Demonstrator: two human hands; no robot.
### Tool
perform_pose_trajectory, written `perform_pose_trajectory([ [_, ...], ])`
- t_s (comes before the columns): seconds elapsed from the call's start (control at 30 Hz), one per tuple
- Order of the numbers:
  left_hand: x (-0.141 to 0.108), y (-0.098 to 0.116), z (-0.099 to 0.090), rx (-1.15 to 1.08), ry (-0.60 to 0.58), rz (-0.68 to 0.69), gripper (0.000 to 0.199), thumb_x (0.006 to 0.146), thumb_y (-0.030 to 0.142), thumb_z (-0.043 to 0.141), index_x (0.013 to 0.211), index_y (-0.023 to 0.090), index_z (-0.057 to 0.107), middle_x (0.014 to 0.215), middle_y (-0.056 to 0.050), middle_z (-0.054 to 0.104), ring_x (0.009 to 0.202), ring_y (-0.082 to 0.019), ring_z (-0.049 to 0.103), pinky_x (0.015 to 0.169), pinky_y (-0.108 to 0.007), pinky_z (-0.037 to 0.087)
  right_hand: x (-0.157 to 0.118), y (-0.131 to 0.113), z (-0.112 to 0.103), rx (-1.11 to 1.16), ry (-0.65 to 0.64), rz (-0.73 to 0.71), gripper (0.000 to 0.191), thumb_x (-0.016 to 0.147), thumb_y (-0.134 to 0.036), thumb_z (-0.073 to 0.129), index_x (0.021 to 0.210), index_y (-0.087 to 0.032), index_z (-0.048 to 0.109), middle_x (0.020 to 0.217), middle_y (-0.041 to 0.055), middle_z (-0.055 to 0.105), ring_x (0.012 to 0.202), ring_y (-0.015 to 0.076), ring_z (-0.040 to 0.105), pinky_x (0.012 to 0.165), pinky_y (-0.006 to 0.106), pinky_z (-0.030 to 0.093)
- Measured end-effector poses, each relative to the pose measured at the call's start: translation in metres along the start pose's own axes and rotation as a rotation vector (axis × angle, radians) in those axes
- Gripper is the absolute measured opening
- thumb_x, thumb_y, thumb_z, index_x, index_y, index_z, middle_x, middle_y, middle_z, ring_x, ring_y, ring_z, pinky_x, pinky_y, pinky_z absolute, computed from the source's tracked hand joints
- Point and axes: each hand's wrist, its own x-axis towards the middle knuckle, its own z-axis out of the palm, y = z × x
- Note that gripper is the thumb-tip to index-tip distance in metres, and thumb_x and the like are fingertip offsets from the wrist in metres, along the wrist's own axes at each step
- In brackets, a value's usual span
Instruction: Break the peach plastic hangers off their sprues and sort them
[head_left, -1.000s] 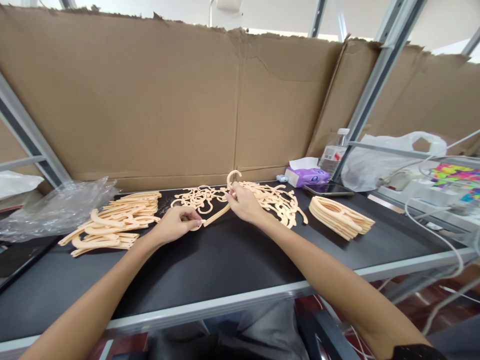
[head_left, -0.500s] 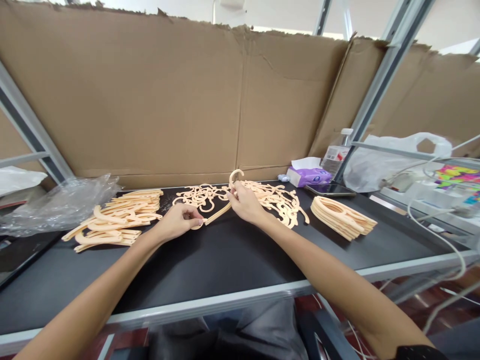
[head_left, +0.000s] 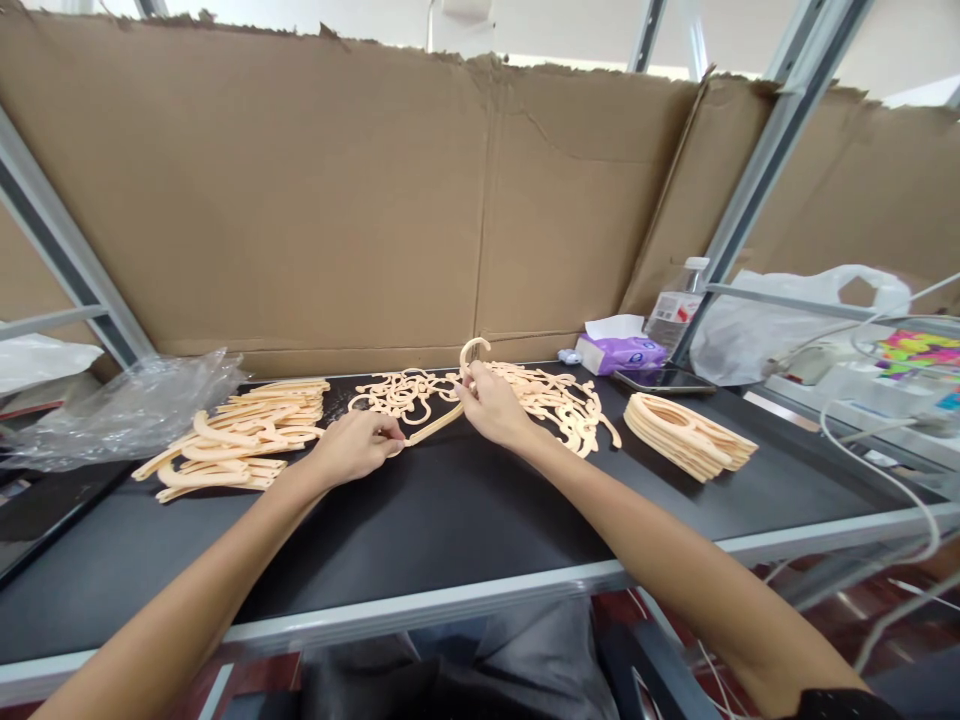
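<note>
Holding one hooked hanger (head_left: 436,426), two hands (head_left: 352,445) (head_left: 493,408), one cream stack (head_left: 679,450)

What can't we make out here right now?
- Head view: left end of the cream hanger, mostly covered by the left hand.
- Head view: where its hook meets the arm, covered by the right hand.
- Head view: part of the loose pile, behind the right hand and wrist.
- Head view: fine print on the bottle label, too small and blurred.
- Head view: left elbow, cut off by the picture edge.
</note>
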Motion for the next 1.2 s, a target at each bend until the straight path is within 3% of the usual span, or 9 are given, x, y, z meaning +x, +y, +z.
perform_pose_trajectory([
  [0.27,-0.0017,-0.0026,0.0017,-0.078,-0.002,0.051,0.023,0.082,0.038,0.054,0.086,0.022,0.070,0.076,0.000,0.072,0.073,-0.018,0.067,0.068,-0.025,0.047,0.0025,0.0027,-0.0030,-0.024,-0.058,0.033,0.008,0.089,-0.024,0.046,0.084,-0.022,0.040,0.077,0.0022,0.057,0.071,0.0189,0.054,0.067,0.030,0.036],
  [0.6,-0.0005,-0.0006,0.0013,-0.238,0.005,0.055,0.030,0.080,0.044,0.058,0.085,0.019,0.073,0.081,-0.002,0.074,0.076,-0.019,0.066,0.072,-0.026,0.048,0.0027,0.0023,-0.0048,-0.026,-0.079,0.031,0.005,0.089,-0.022,0.046,0.085,-0.021,0.044,0.081,0.0038,0.059,0.071,0.0178,0.054,0.067,0.030,0.037],
  [1.2,0.0052,-0.0039,-0.0038,-0.443,-0.103,0.024,0.032,0.074,0.047,0.066,0.077,0.017,0.077,0.068,-0.002,0.071,0.065,-0.016,0.060,0.065,-0.026,0.047,0.0019,-0.0010,-0.0042,0.024,-0.090,0.023,0.006,0.089,-0.024,0.049,0.084,-0.021,0.046,0.081,0.0033,0.060,0.070,0.0166,0.055,0.068,0.030,0.040],
])
